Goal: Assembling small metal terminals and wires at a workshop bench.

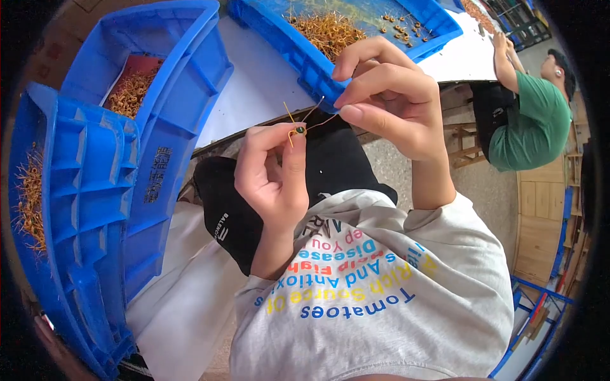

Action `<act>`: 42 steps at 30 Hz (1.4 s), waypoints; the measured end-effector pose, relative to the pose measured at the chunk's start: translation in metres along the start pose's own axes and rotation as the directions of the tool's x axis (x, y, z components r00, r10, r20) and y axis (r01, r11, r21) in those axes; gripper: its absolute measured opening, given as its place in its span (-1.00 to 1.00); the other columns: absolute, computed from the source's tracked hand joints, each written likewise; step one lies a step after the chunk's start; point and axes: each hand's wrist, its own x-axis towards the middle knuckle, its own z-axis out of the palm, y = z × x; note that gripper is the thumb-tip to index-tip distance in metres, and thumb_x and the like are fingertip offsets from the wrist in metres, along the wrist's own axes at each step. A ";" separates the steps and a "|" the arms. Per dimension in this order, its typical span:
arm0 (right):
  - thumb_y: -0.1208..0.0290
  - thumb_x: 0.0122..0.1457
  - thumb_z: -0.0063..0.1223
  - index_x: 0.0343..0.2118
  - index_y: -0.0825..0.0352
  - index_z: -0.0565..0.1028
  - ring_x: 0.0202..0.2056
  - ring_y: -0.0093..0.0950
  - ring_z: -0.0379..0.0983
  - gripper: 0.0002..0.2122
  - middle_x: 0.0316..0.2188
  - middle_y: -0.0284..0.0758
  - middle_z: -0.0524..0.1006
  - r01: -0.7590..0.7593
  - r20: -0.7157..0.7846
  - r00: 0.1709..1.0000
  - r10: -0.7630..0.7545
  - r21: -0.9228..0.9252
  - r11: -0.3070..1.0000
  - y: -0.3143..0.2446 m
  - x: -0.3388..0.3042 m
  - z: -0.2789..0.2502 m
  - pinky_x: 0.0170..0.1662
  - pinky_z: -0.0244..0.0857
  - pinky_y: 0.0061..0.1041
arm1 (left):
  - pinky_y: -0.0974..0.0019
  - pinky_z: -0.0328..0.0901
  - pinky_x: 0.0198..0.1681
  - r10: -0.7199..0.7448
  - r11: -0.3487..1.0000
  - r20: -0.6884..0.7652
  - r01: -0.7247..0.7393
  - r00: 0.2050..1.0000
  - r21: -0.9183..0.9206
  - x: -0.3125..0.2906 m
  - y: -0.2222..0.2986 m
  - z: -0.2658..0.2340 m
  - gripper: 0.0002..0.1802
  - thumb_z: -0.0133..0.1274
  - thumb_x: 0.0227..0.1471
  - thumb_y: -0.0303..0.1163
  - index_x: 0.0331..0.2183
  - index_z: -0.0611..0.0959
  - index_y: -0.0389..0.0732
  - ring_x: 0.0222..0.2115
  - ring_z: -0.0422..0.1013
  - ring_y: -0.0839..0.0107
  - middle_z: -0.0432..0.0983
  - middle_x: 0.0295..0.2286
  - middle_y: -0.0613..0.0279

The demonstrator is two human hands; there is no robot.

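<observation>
Between the thumb and index finger of my left hand (272, 174) is a small ring-shaped wire coil (300, 130) with a dark green core. Yellowish copper wire ends stick out of it, one upward and one bent down over the fingertip. My right hand (400, 101) is raised to the right of the coil, with thumb and index finger pinched on a thin copper wire (323, 123) that runs from the coil. Both hands are held in front of the table edge, above my dark-clothed lap.
Ahead, a blue tray (305, 58) on the white tabletop (244, 95) holds a heap of copper coils (327, 33) and several loose ones. Blue bins (82, 184) with more wire pieces stand at the left. A person in a green shirt (530, 127) sits at the table on the right.
</observation>
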 end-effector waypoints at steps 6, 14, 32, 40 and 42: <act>0.58 -0.09 0.32 -0.44 0.35 0.61 -0.41 -0.55 0.31 -0.88 -0.22 -0.24 0.46 -0.002 -0.096 0.995 -0.009 -0.111 0.994 -0.015 -0.001 0.008 -0.37 0.16 -0.70 | 0.52 0.19 -0.49 0.212 0.947 -0.021 -0.201 0.977 0.252 0.004 -0.003 -0.005 -0.87 0.12 0.02 -0.63 -0.31 0.61 -0.29 -0.53 0.30 0.52 0.51 -0.44 0.24; 0.55 -0.17 0.35 -0.46 0.35 0.63 -0.34 -0.48 0.33 -0.84 -0.21 -0.21 0.44 0.094 0.027 0.996 -0.090 -0.297 0.950 -0.023 -0.003 0.025 -0.33 0.17 -0.67 | 0.50 0.18 -0.57 0.375 0.812 0.056 -0.357 0.925 0.462 0.006 -0.002 -0.005 -0.83 0.14 -0.04 -0.66 -0.31 0.62 -0.28 -0.58 0.29 0.48 0.52 -0.48 0.25; 0.62 -0.13 0.24 -0.48 0.36 0.61 -0.31 -0.46 0.31 -0.90 -0.20 -0.22 0.44 0.147 0.001 0.988 -0.152 -0.254 0.956 -0.018 0.002 0.017 -0.33 0.15 -0.65 | 0.47 0.22 -0.52 0.426 0.781 0.122 -0.433 0.896 0.451 0.007 -0.006 -0.004 -0.82 0.16 -0.09 -0.67 -0.35 0.65 -0.27 -0.57 0.29 0.45 0.54 -0.47 0.26; 0.59 -0.04 0.20 -0.47 0.37 0.60 -0.37 -0.53 0.31 -0.95 -0.26 -0.26 0.46 0.083 -0.132 0.987 -0.096 -0.101 0.991 -0.020 0.006 0.008 -0.35 0.14 -0.69 | 0.45 0.22 -0.45 0.406 0.775 0.170 -0.437 0.898 0.457 0.006 -0.002 -0.008 -0.80 0.16 -0.14 -0.69 -0.37 0.65 -0.27 -0.57 0.27 0.47 0.56 -0.46 0.26; 0.58 0.02 0.22 -0.46 0.39 0.59 -0.44 -0.53 0.36 -0.97 -0.40 -0.30 0.50 0.157 -0.158 0.968 -0.197 -0.235 0.959 -0.017 0.013 0.003 -0.38 0.19 -0.67 | 0.44 0.22 -0.42 0.363 0.844 0.137 -0.388 0.921 0.371 0.006 0.002 -0.009 -0.80 0.15 -0.15 -0.70 -0.38 0.65 -0.27 -0.56 0.26 0.46 0.56 -0.45 0.25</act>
